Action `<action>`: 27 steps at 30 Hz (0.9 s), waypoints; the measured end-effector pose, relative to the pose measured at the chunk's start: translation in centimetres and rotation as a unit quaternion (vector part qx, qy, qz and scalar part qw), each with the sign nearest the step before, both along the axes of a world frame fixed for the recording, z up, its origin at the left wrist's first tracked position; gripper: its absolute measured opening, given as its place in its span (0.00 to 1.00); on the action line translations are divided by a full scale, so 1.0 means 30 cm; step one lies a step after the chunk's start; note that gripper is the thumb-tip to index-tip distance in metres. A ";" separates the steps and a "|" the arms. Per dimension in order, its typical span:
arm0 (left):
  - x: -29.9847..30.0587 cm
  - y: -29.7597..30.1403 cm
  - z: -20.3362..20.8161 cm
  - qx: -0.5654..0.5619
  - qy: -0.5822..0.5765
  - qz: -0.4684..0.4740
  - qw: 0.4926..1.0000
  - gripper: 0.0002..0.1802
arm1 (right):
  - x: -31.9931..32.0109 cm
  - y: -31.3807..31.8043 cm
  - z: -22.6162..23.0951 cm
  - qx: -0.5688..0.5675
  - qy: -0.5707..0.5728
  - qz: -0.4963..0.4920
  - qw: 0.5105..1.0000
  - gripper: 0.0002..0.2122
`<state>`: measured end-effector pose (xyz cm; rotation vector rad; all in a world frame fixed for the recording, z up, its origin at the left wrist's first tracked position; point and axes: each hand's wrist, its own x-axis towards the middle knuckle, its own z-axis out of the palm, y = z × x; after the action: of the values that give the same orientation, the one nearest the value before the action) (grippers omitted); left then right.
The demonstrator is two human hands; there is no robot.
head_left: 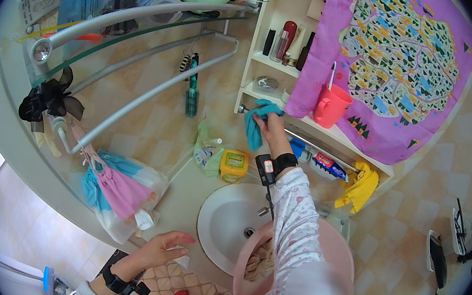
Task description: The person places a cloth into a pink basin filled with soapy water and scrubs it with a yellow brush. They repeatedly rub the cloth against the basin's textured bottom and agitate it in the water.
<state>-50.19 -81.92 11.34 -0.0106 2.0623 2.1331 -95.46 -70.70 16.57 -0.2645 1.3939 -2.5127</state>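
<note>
White cabinet near outstretched right hand with teal cloth

There are one left hand and one right hand. In the right hand is one blue cloth; to its right are one red cup and one yellow cloth. To its left hangs one green brush. Below it are one yellow tub and one sink.
</note>
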 end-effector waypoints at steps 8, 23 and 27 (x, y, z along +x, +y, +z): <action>-0.023 -0.041 0.037 0.025 -0.060 0.021 0.998 0.14 | -0.076 -0.015 0.038 0.213 -0.025 -0.173 0.961 0.11; -0.146 -0.017 -0.090 0.005 -0.083 -0.104 0.991 0.12 | 0.562 0.372 -0.166 0.555 0.617 0.055 0.555 0.08; -0.248 0.110 -0.148 -0.035 -0.017 -0.212 0.977 0.12 | 0.674 0.761 -0.304 0.711 0.559 -0.005 0.426 0.04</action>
<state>-57.62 -78.62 6.91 0.3487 1.9084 1.7893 -75.23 -47.86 7.45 -1.4942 3.1074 0.0792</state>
